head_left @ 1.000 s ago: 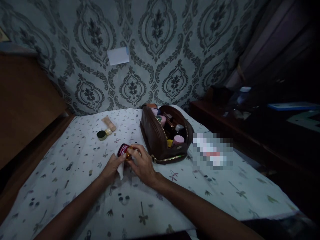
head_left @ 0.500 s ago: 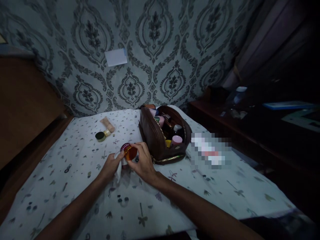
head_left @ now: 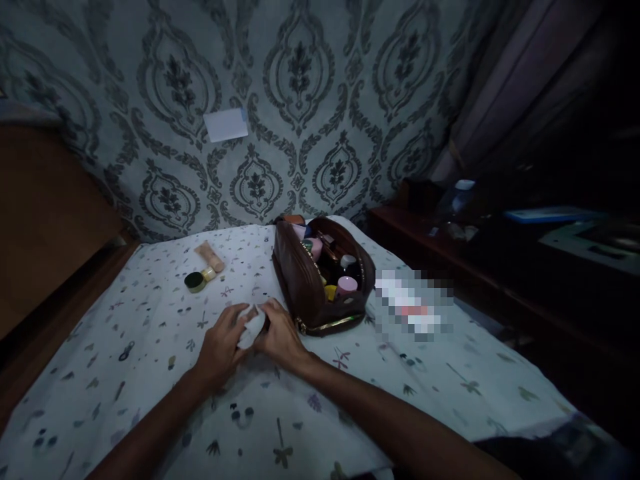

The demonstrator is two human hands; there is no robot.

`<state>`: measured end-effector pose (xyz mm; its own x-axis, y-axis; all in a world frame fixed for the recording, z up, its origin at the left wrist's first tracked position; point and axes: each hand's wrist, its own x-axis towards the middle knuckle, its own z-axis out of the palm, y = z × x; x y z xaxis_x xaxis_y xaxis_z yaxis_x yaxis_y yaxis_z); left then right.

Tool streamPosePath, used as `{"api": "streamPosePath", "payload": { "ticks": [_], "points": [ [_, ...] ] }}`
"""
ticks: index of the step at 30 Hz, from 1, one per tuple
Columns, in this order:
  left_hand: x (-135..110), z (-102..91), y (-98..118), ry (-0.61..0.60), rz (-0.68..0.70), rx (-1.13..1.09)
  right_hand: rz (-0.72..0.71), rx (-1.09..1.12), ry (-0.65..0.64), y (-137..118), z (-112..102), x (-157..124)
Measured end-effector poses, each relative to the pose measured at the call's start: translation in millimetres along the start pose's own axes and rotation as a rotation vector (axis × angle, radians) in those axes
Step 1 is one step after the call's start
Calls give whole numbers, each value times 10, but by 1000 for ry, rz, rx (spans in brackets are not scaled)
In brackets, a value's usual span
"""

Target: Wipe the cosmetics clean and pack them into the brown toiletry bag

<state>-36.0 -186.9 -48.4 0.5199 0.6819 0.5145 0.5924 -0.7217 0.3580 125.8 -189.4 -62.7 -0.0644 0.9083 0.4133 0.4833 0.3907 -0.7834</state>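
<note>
Both hands meet in front of the brown zippered cosmetic bag [head_left: 300, 280]. My left hand [head_left: 223, 343] is closed on a white wipe [head_left: 251, 328], which is pressed over a small round container. My right hand [head_left: 284, 339] grips that container from the other side; only a dark sliver of it shows beside the wipe. The bag stands unzipped, with a pink-lidded jar [head_left: 347, 285], something yellow [head_left: 331, 293] and several other cosmetics inside. Left of the bag lie a beige tube [head_left: 207, 255], a small yellowish bottle [head_left: 208, 273] and a dark-lidded round jar [head_left: 195, 282].
A patterned white sheet [head_left: 150, 373] covers the surface. A blurred-out item [head_left: 413, 307] lies right of the bag. Patterned wallpaper [head_left: 300, 73] rises behind, and a dark reddish table [head_left: 400, 233] stands at the right with a clear bottle [head_left: 461, 193]. A brown wooden panel [head_left: 50, 227] is at the left.
The container has turned, so its amber and maroon side is hidden and the white wipe now covers it. My left fingers have wrapped further round. The view has shifted slightly.
</note>
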Motion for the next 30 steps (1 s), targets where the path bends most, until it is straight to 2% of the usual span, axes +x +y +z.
{"api": "streamPosePath", "payload": {
  "ticks": [2, 4, 6, 10, 13, 17, 21, 24, 27, 30],
  "points": [
    [16, -32, 2, -3, 57, -101, 81, 86, -11, -4, -9, 23],
    [46, -93, 25, 52, 13, -231, 140, 133, -26, -27, -30, 43],
    [81, -168, 65, 133, -120, -329, 160, 134, -42, -70, -60, 52],
    [146, -283, 173, 295, -487, -402, 149, 186, -59, -211, -170, 36],
    [185, -293, 229, 329, -677, -463, 93, 262, -85, -349, -358, 16],
    [171, -190, 184, 233, -675, -493, -64, 316, -81, -547, -857, 26],
    [120, -61, 66, 111, -617, -464, -112, 168, 37, -627, -1539, 182],
    [113, -22, 19, 61, -595, -455, -100, 17, 180, -529, -1943, 396],
    [121, -14, -11, 21, -590, -454, -83, -305, 237, -369, -2146, 594],
    [123, 7, -54, 18, -588, -449, -33, -575, 169, -248, -2192, 712]
  ]
}}
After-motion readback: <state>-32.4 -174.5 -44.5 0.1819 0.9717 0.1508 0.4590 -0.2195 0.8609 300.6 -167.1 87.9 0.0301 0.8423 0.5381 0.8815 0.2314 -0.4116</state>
